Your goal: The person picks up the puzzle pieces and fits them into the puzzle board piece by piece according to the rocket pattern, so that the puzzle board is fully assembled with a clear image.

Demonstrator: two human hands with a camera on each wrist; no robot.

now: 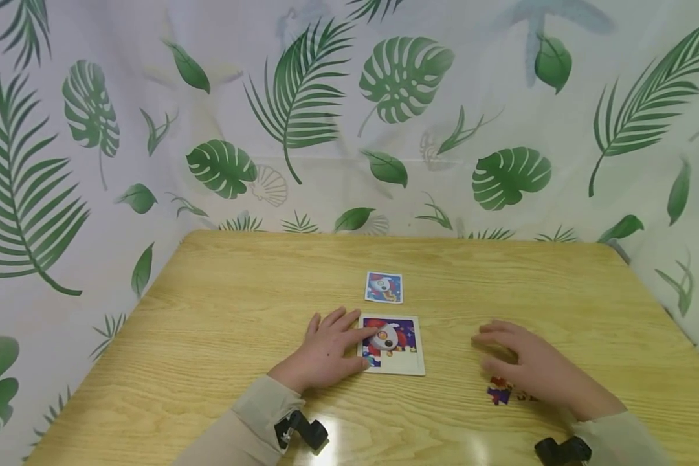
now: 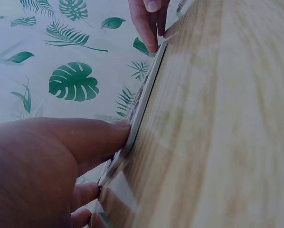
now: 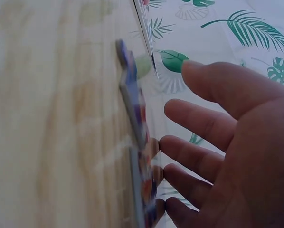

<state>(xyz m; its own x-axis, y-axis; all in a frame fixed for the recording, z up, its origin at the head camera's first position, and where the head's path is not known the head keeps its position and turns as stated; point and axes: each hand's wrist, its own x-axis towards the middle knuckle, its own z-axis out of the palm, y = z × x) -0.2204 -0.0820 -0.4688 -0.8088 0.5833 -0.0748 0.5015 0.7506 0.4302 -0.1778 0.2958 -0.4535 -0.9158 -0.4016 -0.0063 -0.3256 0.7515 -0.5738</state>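
Observation:
A jigsaw puzzle board [image 1: 408, 366] with a pale frame lies on the table, partly filled with a cartoon picture in red, white and purple. Its lower right part shows bare backing. My left hand [image 1: 329, 353] rests at the board's left side, fingers spread, index finger over the picture and thumb at the lower left corner. In the left wrist view the thumb touches the board's edge [image 2: 144, 102]. To the right, my right hand [image 1: 532, 366] hovers with extended fingers beside loose puzzle pieces [image 1: 499, 391], holding nothing. Part of those pieces is hidden under that hand.
A small picture card [image 1: 384, 288] with a similar cartoon lies just beyond the board. The wooden table [image 1: 256, 285] ends at the back against a white curtain [image 1: 326, 129] printed with green leaves.

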